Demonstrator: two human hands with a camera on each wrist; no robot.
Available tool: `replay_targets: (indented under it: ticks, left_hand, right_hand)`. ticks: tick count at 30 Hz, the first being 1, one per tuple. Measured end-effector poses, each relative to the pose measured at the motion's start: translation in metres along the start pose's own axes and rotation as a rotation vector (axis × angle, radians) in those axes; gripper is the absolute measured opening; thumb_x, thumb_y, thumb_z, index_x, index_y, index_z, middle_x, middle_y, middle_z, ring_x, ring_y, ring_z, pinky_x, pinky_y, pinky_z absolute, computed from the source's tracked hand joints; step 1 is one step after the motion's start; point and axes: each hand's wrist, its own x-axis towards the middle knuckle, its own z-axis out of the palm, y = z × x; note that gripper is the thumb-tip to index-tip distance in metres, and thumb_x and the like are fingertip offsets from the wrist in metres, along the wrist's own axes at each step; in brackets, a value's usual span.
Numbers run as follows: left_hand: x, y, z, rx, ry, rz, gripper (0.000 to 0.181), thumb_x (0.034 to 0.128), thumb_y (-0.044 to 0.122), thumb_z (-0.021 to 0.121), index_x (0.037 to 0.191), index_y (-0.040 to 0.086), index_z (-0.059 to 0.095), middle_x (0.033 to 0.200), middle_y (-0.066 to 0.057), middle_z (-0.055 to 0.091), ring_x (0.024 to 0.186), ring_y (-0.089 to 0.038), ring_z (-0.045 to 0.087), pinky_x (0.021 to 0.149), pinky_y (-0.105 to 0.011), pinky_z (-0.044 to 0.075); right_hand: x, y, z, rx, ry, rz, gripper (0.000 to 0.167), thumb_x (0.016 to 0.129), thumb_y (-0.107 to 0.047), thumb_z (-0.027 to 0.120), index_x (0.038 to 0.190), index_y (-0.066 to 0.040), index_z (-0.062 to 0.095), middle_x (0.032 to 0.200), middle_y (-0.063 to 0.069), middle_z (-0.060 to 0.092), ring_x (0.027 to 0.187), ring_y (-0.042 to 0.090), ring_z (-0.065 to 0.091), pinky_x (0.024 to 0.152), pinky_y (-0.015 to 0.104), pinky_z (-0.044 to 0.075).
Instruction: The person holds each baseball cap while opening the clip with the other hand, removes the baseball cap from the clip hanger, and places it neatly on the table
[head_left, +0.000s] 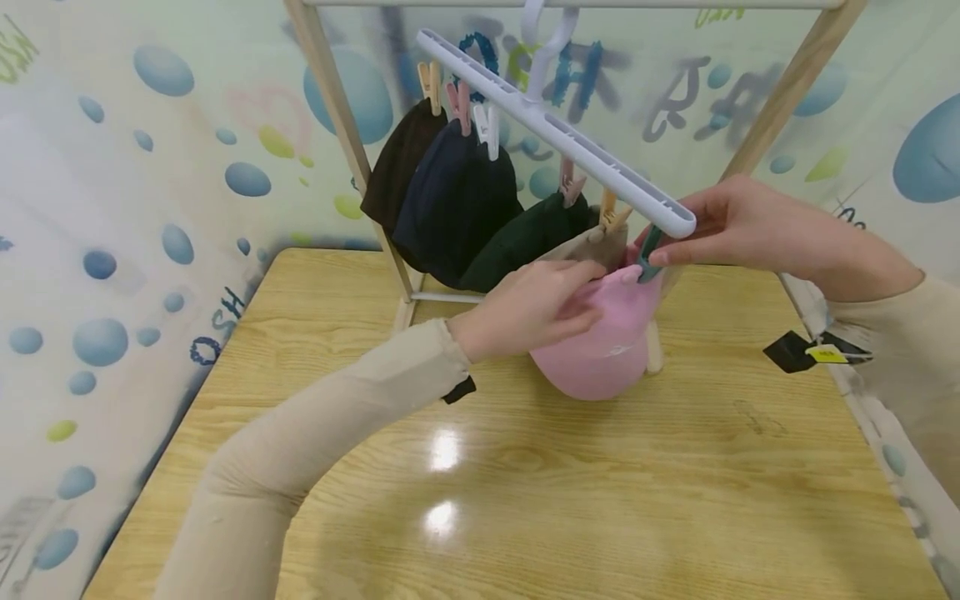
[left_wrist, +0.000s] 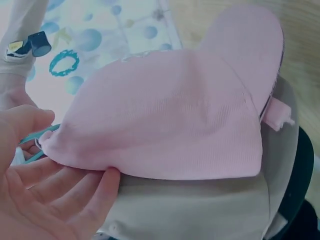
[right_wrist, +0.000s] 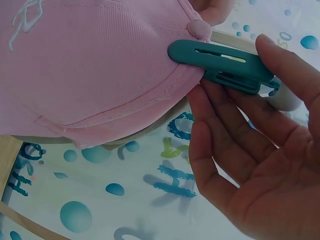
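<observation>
A pink cap [head_left: 611, 342] hangs at the near end of a white clip hanger [head_left: 555, 125]. My left hand [head_left: 528, 304] holds the cap near its button; in the left wrist view the fingers [left_wrist: 75, 192] lie under the fabric and the thumb sits close above. At the hanger's end my right hand [head_left: 765, 229] pinches a dark green clothespin [right_wrist: 220, 57] between thumb and fingers. The clothespin's tips straddle the cap's fabric beside the button [right_wrist: 199, 30]. Behind the pink cap hangs a beige cap [head_left: 592, 247].
More caps hang farther along: dark green [head_left: 525, 242], black [head_left: 491, 192], navy [head_left: 435, 183] and brown [head_left: 405, 158], on several coloured clothespins. A wooden rack [head_left: 341, 100] with a top rail carries the hanger. Below is a wood-grain table [head_left: 510, 500]; a patterned cloth [head_left: 150, 292] surrounds it.
</observation>
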Motion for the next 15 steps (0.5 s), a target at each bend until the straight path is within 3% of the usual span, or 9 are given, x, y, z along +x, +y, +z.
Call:
replay_targets:
  ticks: [6, 10, 13, 15]
  left_hand:
    - [0.0053, -0.0008, 0.0019, -0.052, -0.002, -0.041, 0.018, 0.0919, 0.024, 0.068, 0.097, 0.009, 0.06, 0.071, 0.001, 0.046, 0.068, -0.011, 0.046, 0.058, -0.023, 0.035]
    - [0.0078, 0.0005, 0.003, -0.06, -0.006, -0.047, 0.018, 0.0922, 0.019, 0.067, 0.085, 0.008, 0.055, 0.065, 0.001, 0.04, 0.062, -0.012, 0.042, 0.055, -0.022, 0.03]
    - [0.0097, 0.0015, 0.0044, -0.054, -0.002, -0.05, 0.019, 0.0914, 0.016, 0.067, 0.082, 0.008, 0.053, 0.064, 0.002, 0.038, 0.061, -0.012, 0.042, 0.054, -0.022, 0.03]
    - [0.0106, 0.0017, 0.0053, -0.054, 0.002, -0.052, 0.018, 0.091, 0.014, 0.066, 0.082, 0.008, 0.052, 0.064, 0.002, 0.037, 0.061, -0.012, 0.042, 0.054, -0.022, 0.03]
  right_hand:
    - [0.0008, -0.0022, -0.0006, -0.023, -0.014, -0.021, 0.023, 0.09, -0.02, 0.071, 0.11, -0.01, 0.072, 0.087, 0.004, 0.068, 0.075, 0.019, 0.047, 0.062, 0.03, 0.034]
    - [0.0033, -0.0031, -0.0025, -0.048, -0.024, -0.009, 0.02, 0.088, -0.023, 0.073, 0.102, -0.009, 0.072, 0.075, 0.003, 0.061, 0.065, 0.018, 0.039, 0.056, 0.031, 0.03]
    - [0.005, -0.0043, -0.0037, -0.06, -0.028, 0.01, 0.02, 0.085, -0.025, 0.076, 0.097, -0.009, 0.072, 0.068, 0.004, 0.052, 0.059, 0.017, 0.028, 0.052, 0.032, 0.025]
    - [0.0055, -0.0053, -0.0045, -0.056, -0.027, 0.017, 0.02, 0.084, -0.025, 0.077, 0.096, -0.009, 0.073, 0.067, 0.004, 0.053, 0.06, 0.017, 0.028, 0.052, 0.032, 0.025]
